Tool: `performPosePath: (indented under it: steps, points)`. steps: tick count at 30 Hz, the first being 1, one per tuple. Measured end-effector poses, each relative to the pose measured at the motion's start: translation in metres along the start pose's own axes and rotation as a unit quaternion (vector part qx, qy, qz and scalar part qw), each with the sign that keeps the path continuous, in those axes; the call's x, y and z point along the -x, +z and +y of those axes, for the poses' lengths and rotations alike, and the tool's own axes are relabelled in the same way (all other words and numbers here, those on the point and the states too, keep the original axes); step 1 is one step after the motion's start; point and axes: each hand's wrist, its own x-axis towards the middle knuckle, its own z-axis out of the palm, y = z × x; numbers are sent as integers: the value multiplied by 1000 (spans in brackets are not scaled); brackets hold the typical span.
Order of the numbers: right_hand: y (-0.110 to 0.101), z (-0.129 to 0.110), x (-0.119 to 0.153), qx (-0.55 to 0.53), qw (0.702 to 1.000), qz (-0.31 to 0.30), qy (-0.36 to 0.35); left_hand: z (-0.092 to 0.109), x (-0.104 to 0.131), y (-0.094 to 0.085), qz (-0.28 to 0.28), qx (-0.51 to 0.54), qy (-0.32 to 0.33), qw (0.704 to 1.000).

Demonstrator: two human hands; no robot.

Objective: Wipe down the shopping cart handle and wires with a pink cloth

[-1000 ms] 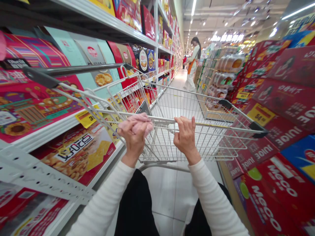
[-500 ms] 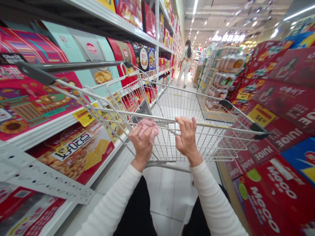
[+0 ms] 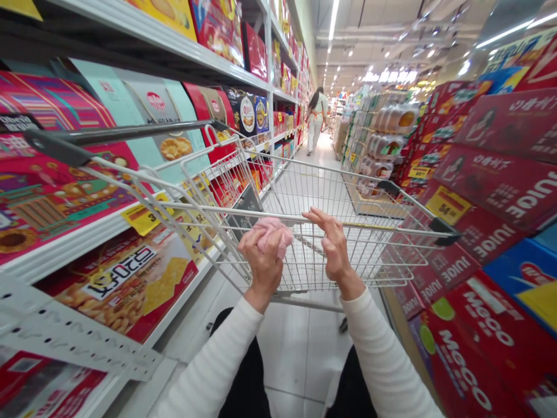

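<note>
A bunched pink cloth [image 3: 273, 232] is in my left hand [image 3: 265, 264], whose fingers are wrapped round it, close to the top rail of a wire shopping cart [image 3: 374, 227]. My right hand [image 3: 333, 244] is beside the same rail, its fingers stretched out and loosened; whether a fingertip still touches the wire I cannot tell. The cart is tipped over, so its grey handle bar [image 3: 143, 132] sticks out on the left near the shelf. Through the wire mesh the floor tiles show.
Shelves of boxed snacks [image 3: 117, 273] line the left side, with a yellow price tag [image 3: 147, 213] on one edge. Stacked red drink cartons [image 3: 478, 313] stand close on the right. Further up the aisle, a person [image 3: 317, 119] in light clothes stands near bottle stacks [image 3: 383, 145].
My right hand has uncurled from the rail and its fingers now extend. My left hand, with the cloth, has shifted slightly right and down. The person ahead has changed stance further up the aisle.
</note>
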Motion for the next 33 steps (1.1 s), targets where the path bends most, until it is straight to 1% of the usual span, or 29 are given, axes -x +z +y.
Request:
performPosePath:
  steps: [2,4,5,7,9,10,12,14,15,16,17,19,20,22,23,25,27,30,31,32,33]
  points:
    - [-2,-1,-1,-8,1000,0,3,12,-16,7,25,-2,-22,999]
    - [-4,-2,-2,-14,1000,1,4,22,-25,17,24,-14,-6,1000]
    - [-4,-2,-2,-19,1000,0,4,25,-25,23,18,-25,11,999]
    - [-4,-3,-2,-31,999,-2,7,27,-14,30,2,-55,45,997]
    - [-3,-3,-2,-46,999,-3,15,24,8,32,-11,-79,70,994]
    - [-2,-2,-2,-52,998,-3,21,21,21,30,-24,-83,78,993]
    - [-1,-2,-1,-57,998,-2,29,14,44,23,-66,-68,96,991]
    - [0,-1,0,-58,998,-4,34,6,56,14,-108,-36,112,987]
    - [0,-1,0,-58,998,-5,35,2,57,10,-112,-24,112,987]
    - [0,-1,1,-57,998,-6,33,0,53,6,-102,-20,103,989]
    - [0,-1,1,-56,998,-5,29,-2,45,5,-80,-22,87,993]
    - [0,-1,2,-50,999,0,18,-4,24,5,-26,-40,47,998]
    - [0,-1,3,-47,999,3,13,-4,13,7,-12,-41,39,998]
    - [1,0,3,-37,999,9,7,-4,-2,13,-14,-31,38,999]
    - [2,0,4,-32,999,12,6,-4,-4,17,-22,-25,41,999]
    - [3,1,4,-19,1000,12,6,-5,7,23,-40,-26,49,998]
    - [4,1,4,-7,1000,12,7,-5,34,25,-62,-37,66,995]
    - [4,1,5,-6,1000,12,12,-4,75,18,-130,-39,106,985]
    - [3,1,5,-10,1000,13,13,-3,82,14,-153,-34,115,981]
    - [3,1,6,-14,1000,13,16,-3,84,10,-164,-31,119,979]
    - [3,0,6,-18,1000,13,17,-2,81,8,-160,-28,116,980]
